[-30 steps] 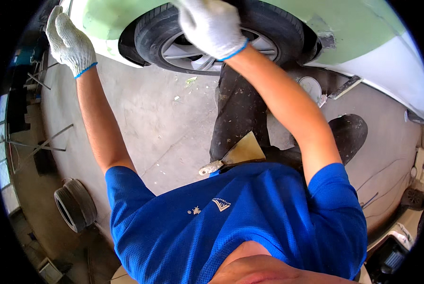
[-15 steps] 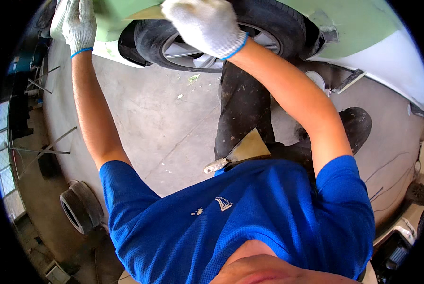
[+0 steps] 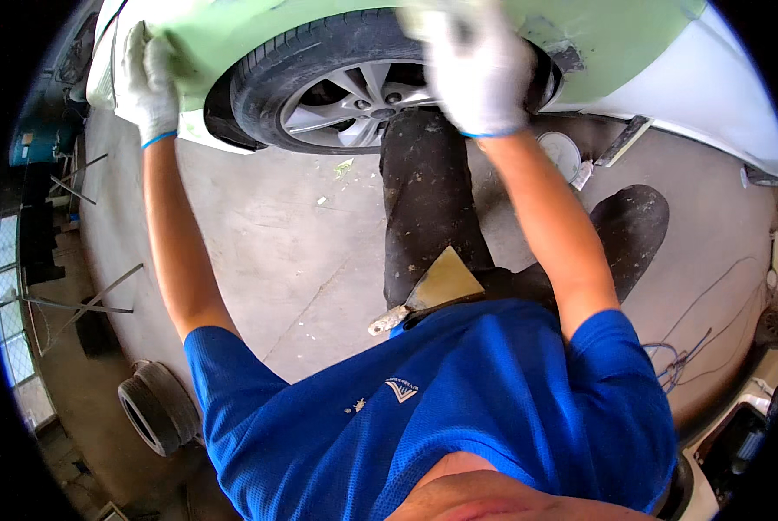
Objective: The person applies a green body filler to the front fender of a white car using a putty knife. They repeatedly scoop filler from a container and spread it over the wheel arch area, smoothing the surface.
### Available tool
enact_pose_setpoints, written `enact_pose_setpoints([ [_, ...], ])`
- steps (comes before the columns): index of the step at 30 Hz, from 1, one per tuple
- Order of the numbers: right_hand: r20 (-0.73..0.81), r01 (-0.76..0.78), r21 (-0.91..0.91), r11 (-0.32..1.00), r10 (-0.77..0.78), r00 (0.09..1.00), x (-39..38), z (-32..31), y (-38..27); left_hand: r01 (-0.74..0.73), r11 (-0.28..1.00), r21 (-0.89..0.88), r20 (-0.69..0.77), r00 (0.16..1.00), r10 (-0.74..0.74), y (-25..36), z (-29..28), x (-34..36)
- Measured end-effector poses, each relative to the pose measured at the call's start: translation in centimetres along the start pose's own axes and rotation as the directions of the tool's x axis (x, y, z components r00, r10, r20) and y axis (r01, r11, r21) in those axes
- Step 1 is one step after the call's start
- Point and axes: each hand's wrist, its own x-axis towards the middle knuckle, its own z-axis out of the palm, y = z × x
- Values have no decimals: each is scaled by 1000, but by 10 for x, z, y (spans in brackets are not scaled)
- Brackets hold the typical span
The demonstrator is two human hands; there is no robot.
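My left hand (image 3: 148, 87), in a white knitted glove, rests with extended fingers against the light green fender (image 3: 207, 33) of a car. My right hand (image 3: 480, 74), also gloved and blurred, is at the fender above the tire (image 3: 285, 56), closed around a pale object too blurred to make out. The tire has a silver spoked rim (image 3: 319, 120). A putty knife (image 3: 443, 280) with a broad blade and a light handle lies in my lap across my dark, paint-flecked trousers.
A round white lid or container (image 3: 559, 154) and a long bar (image 3: 623, 139) lie under the car's side. Stacked tires (image 3: 159, 404) and metal stands (image 3: 94, 301) are at the left. Cables (image 3: 679, 356) trail over the floor (image 3: 285, 234) at the right.
My right hand has swept from above the tire's left part to its right part. My left hand moved inward along the fender and is now a little lower in view.
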Motion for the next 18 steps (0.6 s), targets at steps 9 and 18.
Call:
enact_pose_setpoints([
  [9,488,374,97,922,-371,790,99,9,22,-87,981,172,-378,914,147,30,61,0],
  [18,613,534,229,814,-547,570,135,36,14,-17,952,306,-404,903,146,41,65,-2],
])
